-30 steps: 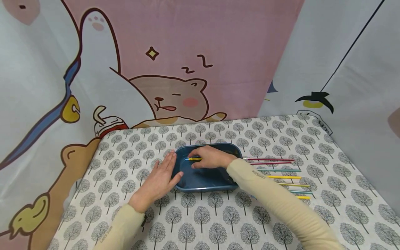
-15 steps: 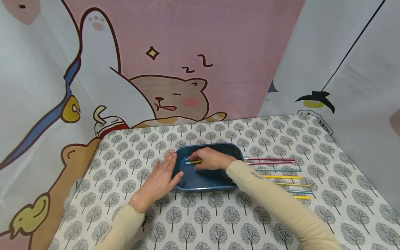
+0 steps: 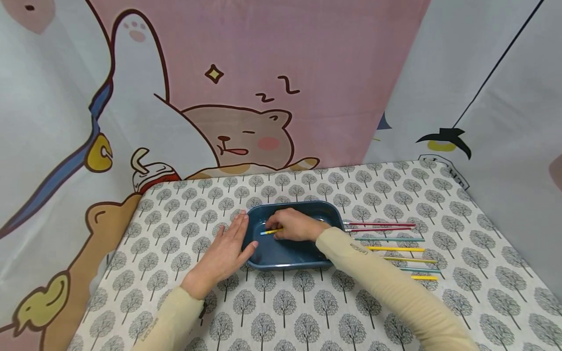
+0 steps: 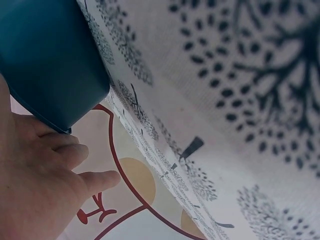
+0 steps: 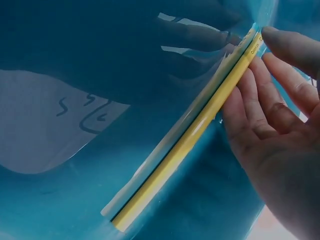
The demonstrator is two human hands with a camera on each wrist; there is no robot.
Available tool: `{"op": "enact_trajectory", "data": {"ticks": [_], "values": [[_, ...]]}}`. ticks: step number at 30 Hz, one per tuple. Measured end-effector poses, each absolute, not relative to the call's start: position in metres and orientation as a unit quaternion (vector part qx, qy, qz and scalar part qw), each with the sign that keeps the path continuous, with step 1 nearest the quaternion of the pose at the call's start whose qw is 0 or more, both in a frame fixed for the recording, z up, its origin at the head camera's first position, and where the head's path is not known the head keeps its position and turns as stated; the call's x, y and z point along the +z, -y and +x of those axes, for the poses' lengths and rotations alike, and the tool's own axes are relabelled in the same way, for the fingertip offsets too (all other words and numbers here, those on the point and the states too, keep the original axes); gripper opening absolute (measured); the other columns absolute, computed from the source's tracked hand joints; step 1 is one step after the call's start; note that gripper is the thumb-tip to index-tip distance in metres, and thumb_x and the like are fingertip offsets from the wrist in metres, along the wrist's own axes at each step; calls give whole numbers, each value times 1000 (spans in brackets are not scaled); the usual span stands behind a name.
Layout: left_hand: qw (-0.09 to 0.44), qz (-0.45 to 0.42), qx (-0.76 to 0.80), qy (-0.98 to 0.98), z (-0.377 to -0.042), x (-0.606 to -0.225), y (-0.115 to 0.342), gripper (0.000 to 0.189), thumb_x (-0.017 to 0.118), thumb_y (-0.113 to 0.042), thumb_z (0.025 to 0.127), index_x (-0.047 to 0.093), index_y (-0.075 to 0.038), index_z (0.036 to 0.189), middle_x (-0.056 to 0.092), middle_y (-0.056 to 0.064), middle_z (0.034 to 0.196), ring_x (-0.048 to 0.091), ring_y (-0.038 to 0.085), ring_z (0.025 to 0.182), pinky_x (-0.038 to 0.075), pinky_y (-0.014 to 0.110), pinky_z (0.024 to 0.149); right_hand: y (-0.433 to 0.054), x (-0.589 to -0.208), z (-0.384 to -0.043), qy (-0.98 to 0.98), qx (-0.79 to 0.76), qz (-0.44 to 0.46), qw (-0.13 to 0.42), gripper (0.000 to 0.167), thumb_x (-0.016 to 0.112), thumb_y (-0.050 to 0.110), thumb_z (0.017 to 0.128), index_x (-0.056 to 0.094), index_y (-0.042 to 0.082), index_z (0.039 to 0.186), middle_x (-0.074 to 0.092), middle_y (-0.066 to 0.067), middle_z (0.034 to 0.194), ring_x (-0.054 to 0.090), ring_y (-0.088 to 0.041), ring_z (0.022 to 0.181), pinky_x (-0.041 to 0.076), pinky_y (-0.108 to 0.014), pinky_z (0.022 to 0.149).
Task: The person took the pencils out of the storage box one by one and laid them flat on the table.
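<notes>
My right hand (image 3: 298, 225) reaches into a dark blue rectangular dish (image 3: 285, 256) and pinches a yellow pencil (image 3: 273, 231) near its blue end. In the right wrist view the pencil (image 5: 180, 145) slants close over the glossy dish floor, with its reflection alongside, and thumb and fingers meet at its upper end. Its far end looks flat and unsharpened. My left hand (image 3: 224, 253) lies with straight fingers against the dish's left rim. The left wrist view has those fingers at the rim beneath the dish wall (image 4: 55, 65), thumb apart.
Right of the dish, several thin sticks lie side by side on the tree-patterned cloth (image 3: 281, 312): red ones (image 3: 386, 228), teal ones (image 3: 395, 239) and yellow ones (image 3: 397, 249). My right sleeve (image 3: 377, 278) covers part of them. A cartoon-printed curtain (image 3: 342, 73) stands behind the table.
My right hand has shifted slightly, and the pencil's blue end has swung toward the near side of the dish, so the pencil lies more slanted. My left hand and the dish stay put.
</notes>
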State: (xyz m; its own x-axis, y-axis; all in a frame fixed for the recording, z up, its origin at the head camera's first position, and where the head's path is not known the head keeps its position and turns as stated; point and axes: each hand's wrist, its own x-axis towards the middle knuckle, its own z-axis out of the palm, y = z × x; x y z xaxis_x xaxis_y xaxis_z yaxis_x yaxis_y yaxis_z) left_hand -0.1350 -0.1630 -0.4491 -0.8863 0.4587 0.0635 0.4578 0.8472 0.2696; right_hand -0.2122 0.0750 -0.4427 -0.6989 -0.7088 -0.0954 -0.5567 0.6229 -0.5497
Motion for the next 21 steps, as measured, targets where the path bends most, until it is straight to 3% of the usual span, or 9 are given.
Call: {"op": "enact_trajectory", "data": {"ticks": [13,21], "values": [[1,237,150,-960,-134,-449,164,78,42,-51,110,24,4,161,18,18,171,20,32,157,23,63,122,-75,-445,-214,-886,-226,-378,146,16,75,5,94,78,12,107,71,2,97,66,-10,87,56,-26,81],[4,236,152,-960,-134,-450,164,78,41,-52,110,24,4,162,17,17,171,19,29,157,22,62,123,-76,-447,-214,-887,-219,-381,145,14,75,3,93,79,14,101,72,3,96,64,-8,85,56,-26,81]]}}
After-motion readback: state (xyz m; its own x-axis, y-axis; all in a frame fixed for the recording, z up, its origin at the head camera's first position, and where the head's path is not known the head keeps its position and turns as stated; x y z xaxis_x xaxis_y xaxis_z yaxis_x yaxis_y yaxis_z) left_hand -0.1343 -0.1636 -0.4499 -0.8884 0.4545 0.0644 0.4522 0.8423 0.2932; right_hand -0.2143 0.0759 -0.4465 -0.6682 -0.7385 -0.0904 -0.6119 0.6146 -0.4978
